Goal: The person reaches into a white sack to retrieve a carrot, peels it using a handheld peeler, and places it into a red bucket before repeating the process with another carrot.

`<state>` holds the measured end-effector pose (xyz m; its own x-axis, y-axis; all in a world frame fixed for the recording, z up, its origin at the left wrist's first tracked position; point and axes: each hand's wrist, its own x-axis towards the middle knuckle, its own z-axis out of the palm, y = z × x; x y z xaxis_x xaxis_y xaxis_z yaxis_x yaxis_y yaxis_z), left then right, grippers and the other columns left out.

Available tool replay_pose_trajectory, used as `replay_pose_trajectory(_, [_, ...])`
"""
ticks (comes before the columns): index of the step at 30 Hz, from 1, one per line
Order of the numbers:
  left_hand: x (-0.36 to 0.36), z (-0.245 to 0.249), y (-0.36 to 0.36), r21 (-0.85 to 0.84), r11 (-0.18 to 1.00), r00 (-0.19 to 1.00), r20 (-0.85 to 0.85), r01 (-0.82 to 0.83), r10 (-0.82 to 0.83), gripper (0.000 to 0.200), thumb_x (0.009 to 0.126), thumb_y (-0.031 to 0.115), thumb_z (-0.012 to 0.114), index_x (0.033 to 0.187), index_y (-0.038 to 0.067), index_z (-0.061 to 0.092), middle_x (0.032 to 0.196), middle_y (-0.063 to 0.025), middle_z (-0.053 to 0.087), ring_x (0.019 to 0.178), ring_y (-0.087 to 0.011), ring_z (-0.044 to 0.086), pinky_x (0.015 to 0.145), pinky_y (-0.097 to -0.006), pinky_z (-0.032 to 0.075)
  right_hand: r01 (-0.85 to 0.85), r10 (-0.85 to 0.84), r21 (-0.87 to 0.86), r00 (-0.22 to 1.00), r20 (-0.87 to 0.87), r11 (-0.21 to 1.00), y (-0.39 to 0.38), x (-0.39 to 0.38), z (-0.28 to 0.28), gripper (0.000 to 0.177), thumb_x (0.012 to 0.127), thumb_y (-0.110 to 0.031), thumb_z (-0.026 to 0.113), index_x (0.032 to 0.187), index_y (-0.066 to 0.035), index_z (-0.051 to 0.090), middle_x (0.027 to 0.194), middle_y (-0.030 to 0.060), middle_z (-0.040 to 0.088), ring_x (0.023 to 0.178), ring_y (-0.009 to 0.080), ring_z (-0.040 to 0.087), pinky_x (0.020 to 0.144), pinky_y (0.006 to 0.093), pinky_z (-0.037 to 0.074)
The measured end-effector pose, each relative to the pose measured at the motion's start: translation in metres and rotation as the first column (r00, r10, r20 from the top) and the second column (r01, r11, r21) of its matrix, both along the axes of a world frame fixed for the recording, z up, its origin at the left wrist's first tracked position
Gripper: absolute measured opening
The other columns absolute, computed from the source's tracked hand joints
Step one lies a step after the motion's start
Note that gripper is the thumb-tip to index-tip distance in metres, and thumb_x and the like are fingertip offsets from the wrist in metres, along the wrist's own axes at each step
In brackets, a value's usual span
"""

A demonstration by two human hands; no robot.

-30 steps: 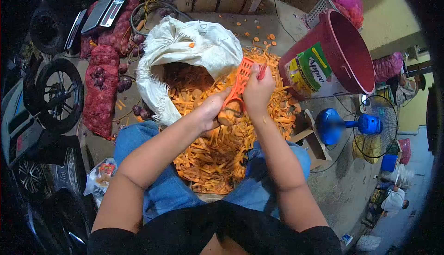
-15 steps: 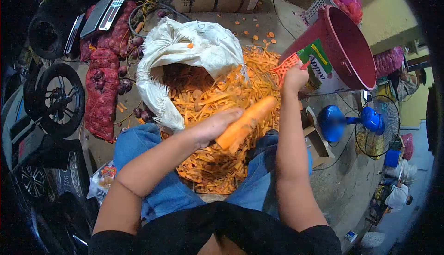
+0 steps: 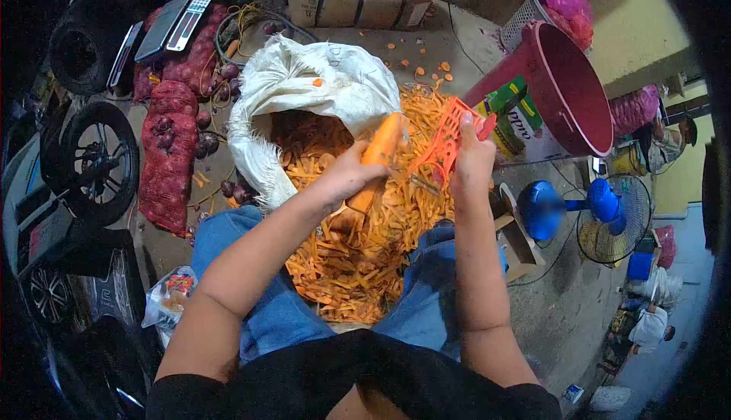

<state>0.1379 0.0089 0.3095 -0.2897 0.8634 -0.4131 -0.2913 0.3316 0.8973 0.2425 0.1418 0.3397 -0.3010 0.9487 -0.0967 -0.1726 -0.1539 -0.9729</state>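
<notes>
A large orange carrot [image 3: 385,140] is gripped in my left hand [image 3: 354,178], tilted with its far end up and to the right. My right hand [image 3: 474,159] is wrapped round the handle of a red-orange peeler [image 3: 444,142], held just right of the carrot and apart from it. Below both hands lies a big heap of carrot peelings [image 3: 350,256], spreading between my knees and up beside a white woven sack [image 3: 335,77]. The sack's mouth faces me, with more peelings inside.
A dark red bucket [image 3: 533,77] stands to the right behind my right hand. Farther right is a blue fan [image 3: 609,210] by an open cardboard box [image 3: 521,249]. Red mesh sacks of onions [image 3: 164,165] and a wheel [image 3: 99,162] are at left. People sit far right.
My left hand has turned the carrot more upright and shifted it up and left. The peeler in my right hand has come down and left, nearer the carrot.
</notes>
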Motion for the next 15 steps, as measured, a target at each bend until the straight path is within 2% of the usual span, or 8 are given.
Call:
replay_pose_trajectory(3, [0.001, 0.003, 0.001, -0.012, 0.997, 0.997, -0.019, -0.074, 0.074, 0.047, 0.068, 0.024, 0.056, 0.103, -0.001, 0.037, 0.085, -0.0086, 0.049, 0.073, -0.0141, 0.050, 0.062, -0.0258, 0.043, 0.056, -0.059, 0.079, 0.998, 0.038, 0.995, 0.004, 0.000, -0.017, 0.015, 0.079, -0.018, 0.050, 0.079, -0.003, 0.047, 0.066, -0.0032, 0.043, 0.057, 0.0046, 0.037, 0.052, 0.0207, 0.033])
replay_pose_trajectory(5, [0.002, 0.000, 0.004, -0.003, 0.997, 0.996, -0.054, -0.078, 0.078, 0.047, 0.070, 0.027, 0.056, 0.103, 0.000, 0.039, 0.087, -0.0089, 0.049, 0.075, -0.0148, 0.051, 0.063, -0.0265, 0.043, 0.044, -0.043, 0.027, 0.999, -0.006, 0.999, 0.006, -0.002, -0.026, 0.015, 0.079, -0.018, 0.050, 0.074, -0.004, 0.047, 0.065, -0.0029, 0.043, 0.055, 0.0052, 0.037, 0.050, 0.0214, 0.033])
replay_pose_trajectory(7, [0.001, -0.010, 0.008, 0.003, 0.985, 0.887, 0.436, -0.171, 0.153, 0.050, 0.074, 0.036, 0.051, 0.104, -0.001, 0.037, 0.087, -0.0122, 0.050, 0.071, -0.0175, 0.052, 0.059, -0.0281, 0.045, 0.003, -0.011, -0.081, 0.995, -0.100, 0.997, -0.003, -0.009, -0.023, 0.016, 0.079, -0.018, 0.050, 0.070, -0.005, 0.046, 0.062, -0.0028, 0.043, 0.053, 0.0055, 0.037, 0.049, 0.0221, 0.033])
replay_pose_trajectory(8, [0.003, 0.002, 0.008, -0.040, 0.980, 0.820, 0.542, -0.194, 0.184, 0.044, 0.080, 0.039, 0.040, 0.103, 0.002, 0.039, 0.081, -0.0125, 0.052, 0.065, -0.0196, 0.053, 0.057, -0.0306, 0.047, 0.067, -0.067, -0.018, 0.998, -0.013, 0.998, -0.003, -0.015, -0.022, 0.019, 0.079, -0.019, 0.049, 0.066, -0.005, 0.046, 0.059, -0.0024, 0.043, 0.050, 0.0061, 0.037, 0.045, 0.0237, 0.033])
replay_pose_trajectory(9, [0.003, 0.001, 0.010, -0.035, 0.981, 0.821, 0.541, -0.193, 0.181, 0.044, 0.080, 0.039, 0.040, 0.103, 0.002, 0.039, 0.081, -0.0125, 0.052, 0.065, -0.0196, 0.053, 0.057, -0.0306, 0.047, 0.067, -0.067, -0.013, 0.998, -0.015, 0.998, -0.006, -0.019, -0.020, 0.019, 0.079, -0.019, 0.049, 0.066, -0.005, 0.046, 0.059, -0.0024, 0.043, 0.050, 0.0061, 0.037, 0.045, 0.0237, 0.033])
replay_pose_trajectory(11, [0.002, -0.007, 0.010, -0.109, 0.966, 0.768, 0.588, -0.236, 0.254, 0.040, 0.083, 0.038, 0.033, 0.101, 0.004, 0.042, 0.076, -0.0121, 0.053, 0.059, -0.0205, 0.054, 0.055, -0.0329, 0.047, 0.083, -0.111, -0.190, 0.984, -0.140, 0.978, -0.016, -0.026, -0.014, 0.022, 0.080, -0.020, 0.048, 0.066, -0.003, 0.046, 0.058, -0.0012, 0.044, 0.048, 0.0066, 0.039, 0.042, 0.0251, 0.033])
replay_pose_trajectory(13, [-0.002, -0.019, 0.010, -0.114, 0.971, 0.779, 0.580, -0.212, 0.239, 0.040, 0.083, 0.038, 0.031, 0.101, 0.005, 0.043, 0.078, -0.0108, 0.054, 0.059, -0.0202, 0.055, 0.054, -0.0345, 0.048, 0.038, -0.047, -0.169, 0.998, -0.047, 0.985, -0.020, -0.027, -0.024, 0.023, 0.080, -0.021, 0.048, 0.067, -0.002, 0.046, 0.058, 0.0007, 0.046, 0.046, 0.0073, 0.041, 0.040, 0.0254, 0.033])
replay_pose_trajectory(15, [0.000, -0.023, 0.012, -0.060, 0.974, 0.720, 0.664, -0.218, 0.202, 0.039, 0.085, 0.036, 0.026, 0.103, 0.008, 0.045, 0.087, -0.0073, 0.055, 0.073, -0.0174, 0.055, 0.065, -0.0322, 0.047, -0.097, 0.109, -0.066, 0.970, 0.219, 0.993, -0.033, -0.029, -0.016, 0.024, 0.080, -0.021, 0.048, 0.068, 0.000, 0.046, 0.059, 0.0025, 0.048, 0.046, 0.0080, 0.042, 0.042, 0.0249, 0.035])
